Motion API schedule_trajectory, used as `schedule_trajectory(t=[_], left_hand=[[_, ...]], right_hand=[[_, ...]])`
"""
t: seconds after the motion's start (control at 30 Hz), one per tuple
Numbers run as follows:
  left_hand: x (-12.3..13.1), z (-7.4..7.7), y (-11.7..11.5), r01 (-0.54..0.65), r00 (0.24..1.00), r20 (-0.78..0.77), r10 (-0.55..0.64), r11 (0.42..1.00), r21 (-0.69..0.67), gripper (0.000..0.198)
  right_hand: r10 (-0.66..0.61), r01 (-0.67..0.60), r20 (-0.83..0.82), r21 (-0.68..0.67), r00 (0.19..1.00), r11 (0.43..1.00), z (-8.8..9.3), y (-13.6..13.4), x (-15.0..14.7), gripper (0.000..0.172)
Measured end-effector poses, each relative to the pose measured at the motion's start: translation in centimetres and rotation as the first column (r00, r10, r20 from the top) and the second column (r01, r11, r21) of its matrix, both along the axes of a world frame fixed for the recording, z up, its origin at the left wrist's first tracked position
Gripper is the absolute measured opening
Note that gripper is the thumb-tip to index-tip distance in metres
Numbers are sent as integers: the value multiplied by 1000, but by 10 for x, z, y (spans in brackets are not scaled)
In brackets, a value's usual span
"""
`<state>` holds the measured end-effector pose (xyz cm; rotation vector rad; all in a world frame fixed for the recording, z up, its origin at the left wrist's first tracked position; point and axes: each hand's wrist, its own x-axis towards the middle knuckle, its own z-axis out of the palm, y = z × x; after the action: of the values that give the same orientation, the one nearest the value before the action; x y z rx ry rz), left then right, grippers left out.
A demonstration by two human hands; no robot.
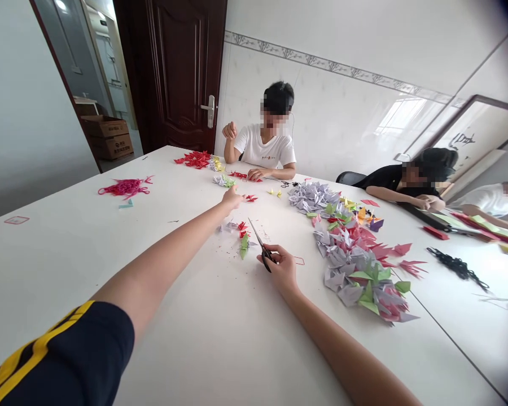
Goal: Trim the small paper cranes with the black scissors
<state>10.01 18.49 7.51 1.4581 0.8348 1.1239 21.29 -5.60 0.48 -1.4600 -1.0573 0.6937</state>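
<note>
My right hand (280,268) grips scissors (257,238); left hand (232,197) loosely open, reaching out. Paper crane pile (355,259) sits right; worktop (46,208) edge upper left.

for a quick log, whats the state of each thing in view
left hand, extended, reaching across the white table
right hand, closed around the scissors
scissors, held, blades together
wooden door, shut
cardboard boxes, stacked
folded paper cranes, heaped on the table
</note>
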Motion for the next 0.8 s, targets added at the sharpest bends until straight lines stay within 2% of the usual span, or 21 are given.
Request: schedule_trajectory(t=[0.07, 0.17, 0.37, 0.43, 0.57, 0.63, 0.73, 0.8], left_hand=[[-9, -7, -4, -18, 992, -129, 19, 1000, 2, 35], [-28, -15, -14, 18, 961, -277, -4, 999, 49, 24], [-51, -15, -31, 128, 891, -453, -40, 978, 166, 18], [-52, -16, -38, 207, 856, -514, -56, 948, 242, 20], [-47, -18, -48, 381, 744, -668, 17, 810, 445, 36], [-43, -19, -50, 443, 683, -729, 44, 768, 462, 31], [-38, -24, -50, 502, 604, -793, 78, 735, 455, 10], [-35, -28, -51, 504, 579, -809, 102, 734, 455, 15]], right_hand=[[-4, 4, 9, 1, 1000, 1000, 0, 0, 0, 41], [-10, 10, -1, -15, 1000, 1000, 0, 0, -1, 40], [-13, 14, -51, 25, 999, 1000, 2, 0, 2, 49], [-39, 40, -45, 30, 998, 999, 2, 0, 3, 48], [-90, 86, 41, 105, 995, 991, 0, 1, 5, 40], [-131, 114, 89, 170, 987, 979, -1, 2, 5, 39], [-141, 121, 82, 217, 987, 969, -2, 3, 5, 40], [-113, 103, 44, 200, 993, 974, 0, 3, 4, 42]])
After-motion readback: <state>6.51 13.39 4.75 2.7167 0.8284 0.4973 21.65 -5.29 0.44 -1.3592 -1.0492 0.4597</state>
